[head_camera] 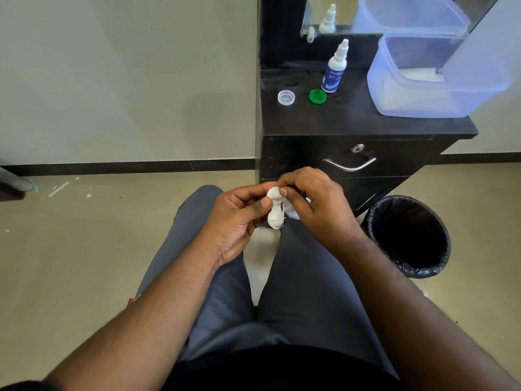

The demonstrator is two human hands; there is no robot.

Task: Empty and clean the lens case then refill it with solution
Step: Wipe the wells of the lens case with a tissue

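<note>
case: white figure-eight plastic lens case (pixel 275 208), centre frame, pinched upright in left hand (pixel 236 221) for wiping
right hand (pixel 315 201): fingers curled, pressing white tissue (pixel 291 211) into it
caps: clear (pixel 286 97), green (pixel 318 96), upper-right countertop; off for access

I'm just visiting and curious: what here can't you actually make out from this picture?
- Head view: the white plastic lens case wells, covered by the right hand with its white tissue and the left hand.
- Blue-labelled white dropper bottle: print too small to read.
- Translucent blue plastic tub: white contents blurred by its wall.
- Black lined waste bin: inside too dark.
</note>
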